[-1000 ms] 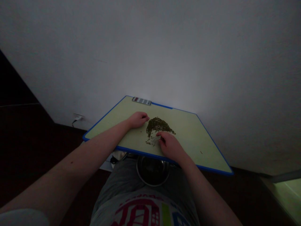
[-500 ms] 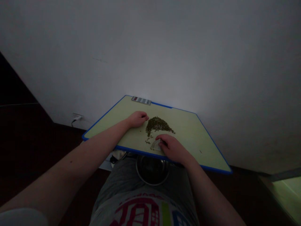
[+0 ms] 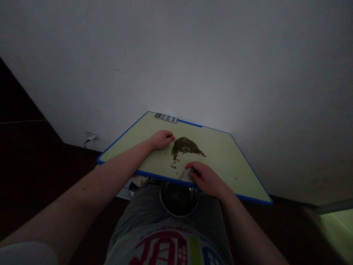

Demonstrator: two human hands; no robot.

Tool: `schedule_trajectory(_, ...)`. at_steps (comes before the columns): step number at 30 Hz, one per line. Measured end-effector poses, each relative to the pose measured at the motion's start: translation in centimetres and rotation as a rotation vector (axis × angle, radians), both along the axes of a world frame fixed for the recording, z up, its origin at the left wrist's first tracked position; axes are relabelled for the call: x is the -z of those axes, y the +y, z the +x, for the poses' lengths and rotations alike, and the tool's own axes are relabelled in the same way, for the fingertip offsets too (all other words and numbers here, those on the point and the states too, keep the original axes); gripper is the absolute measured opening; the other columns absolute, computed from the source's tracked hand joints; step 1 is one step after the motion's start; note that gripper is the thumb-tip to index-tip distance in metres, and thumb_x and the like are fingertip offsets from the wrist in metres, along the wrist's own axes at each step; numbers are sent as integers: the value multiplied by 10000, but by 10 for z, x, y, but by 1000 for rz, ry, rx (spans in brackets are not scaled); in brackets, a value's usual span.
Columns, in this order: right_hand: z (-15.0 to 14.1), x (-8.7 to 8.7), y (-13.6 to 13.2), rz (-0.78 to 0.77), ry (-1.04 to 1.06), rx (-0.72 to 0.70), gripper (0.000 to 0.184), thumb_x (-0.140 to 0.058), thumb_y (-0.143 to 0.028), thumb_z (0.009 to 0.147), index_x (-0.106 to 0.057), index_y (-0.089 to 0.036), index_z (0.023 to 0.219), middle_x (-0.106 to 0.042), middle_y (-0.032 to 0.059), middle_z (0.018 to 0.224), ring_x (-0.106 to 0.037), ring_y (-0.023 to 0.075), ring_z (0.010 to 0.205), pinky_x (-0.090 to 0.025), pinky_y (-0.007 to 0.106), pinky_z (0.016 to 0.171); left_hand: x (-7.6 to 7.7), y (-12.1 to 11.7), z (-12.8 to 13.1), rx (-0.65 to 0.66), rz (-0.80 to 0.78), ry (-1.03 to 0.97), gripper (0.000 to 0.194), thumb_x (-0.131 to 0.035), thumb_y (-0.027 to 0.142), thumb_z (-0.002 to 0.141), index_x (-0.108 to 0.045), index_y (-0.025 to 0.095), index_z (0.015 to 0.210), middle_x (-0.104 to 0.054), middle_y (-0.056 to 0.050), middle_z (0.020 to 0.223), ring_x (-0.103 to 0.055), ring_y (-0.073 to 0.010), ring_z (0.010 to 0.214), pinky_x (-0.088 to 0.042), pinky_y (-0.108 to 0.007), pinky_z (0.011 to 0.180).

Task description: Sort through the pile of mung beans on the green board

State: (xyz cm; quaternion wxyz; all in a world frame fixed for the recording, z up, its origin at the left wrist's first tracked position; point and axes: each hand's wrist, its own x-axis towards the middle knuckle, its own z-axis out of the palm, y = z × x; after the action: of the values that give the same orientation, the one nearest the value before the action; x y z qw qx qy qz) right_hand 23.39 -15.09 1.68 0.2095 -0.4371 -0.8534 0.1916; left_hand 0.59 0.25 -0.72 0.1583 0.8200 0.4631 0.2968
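A pile of small green beans (image 3: 185, 145) lies in the middle of a pale green table with a blue rim (image 3: 220, 154). My left hand (image 3: 161, 139) rests on the table just left of the pile, fingers curled closed with nothing visible in them. My right hand (image 3: 205, 177) sits at the table's near edge, curled over a small clear scoop-like piece (image 3: 185, 175). A few stray beans (image 3: 173, 166) lie between the pile and that hand. A metal bowl (image 3: 179, 198) sits on my lap right under the table edge, below my right hand.
A flat striped object (image 3: 166, 117) lies at the table's far edge against the white wall. A wall socket with a plug (image 3: 90, 138) is low on the left. Another green surface (image 3: 338, 224) shows at the lower right. The floor around is dark.
My right hand has drawn back from the foot of the bean pile to the table's near edge, dragging the clear piece with it. My left hand has stayed put.
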Motion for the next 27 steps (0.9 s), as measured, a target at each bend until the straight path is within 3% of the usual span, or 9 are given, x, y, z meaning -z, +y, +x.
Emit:
schedule_trajectory(14,-7,6,8,53,0,73,277,-438,-128,797,-528,-177,1054,-579,67,1003,-512,161,901,-385,311,820,-4,-2,0,-6,-1,11,333,-413,403,765,-596,146,657,-480,11,535,-400,-104,533,-277,-239,521)
schedule_trajectory(27,-16,2,8,30,13,-60,289,-451,-101,786,-540,-183,1049,-587,59,1021,-516,163,935,-381,313,844,-3,-3,0,-6,14,1,317,-423,389,765,-588,147,647,-472,19,526,-397,-99,525,-272,-235,511)
